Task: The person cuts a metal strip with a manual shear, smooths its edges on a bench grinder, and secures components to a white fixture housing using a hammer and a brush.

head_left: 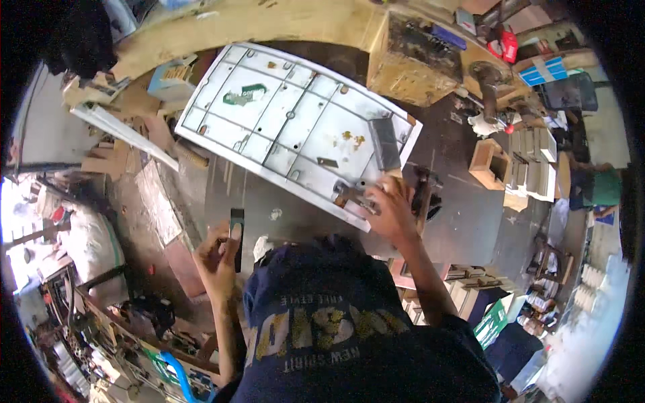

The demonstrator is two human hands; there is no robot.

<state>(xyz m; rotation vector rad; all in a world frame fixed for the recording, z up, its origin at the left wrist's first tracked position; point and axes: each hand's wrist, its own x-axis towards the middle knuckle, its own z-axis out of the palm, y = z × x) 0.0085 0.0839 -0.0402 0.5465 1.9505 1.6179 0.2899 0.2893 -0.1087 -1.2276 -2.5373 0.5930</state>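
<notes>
My left hand (216, 260) is closed in a pinch on a flat dark metal blade (237, 250), which stands upright with a shinier band near its top. Over the near right corner of a white panel (259, 127), the fingers of my right hand (396, 213) curl round a grey metal piece (351, 195); its exact kind is blurred. The panel lies on the dark worktop and carries a grid of dark lines, brown patches and a green mark. Just beyond my right hand rests a dark grey rectangular block (385, 143) on the panel. A dark metal tool (424, 191) lies right of that hand.
An open wooden box (490, 164) and stacked pale blocks (531, 164) stand to the right. A wooden bench (295, 30) runs along the far side, with a vise-like metal tool (489, 87). Wood offcuts and a white strip (124, 134) lie left. Another person (598, 185) is at far right.
</notes>
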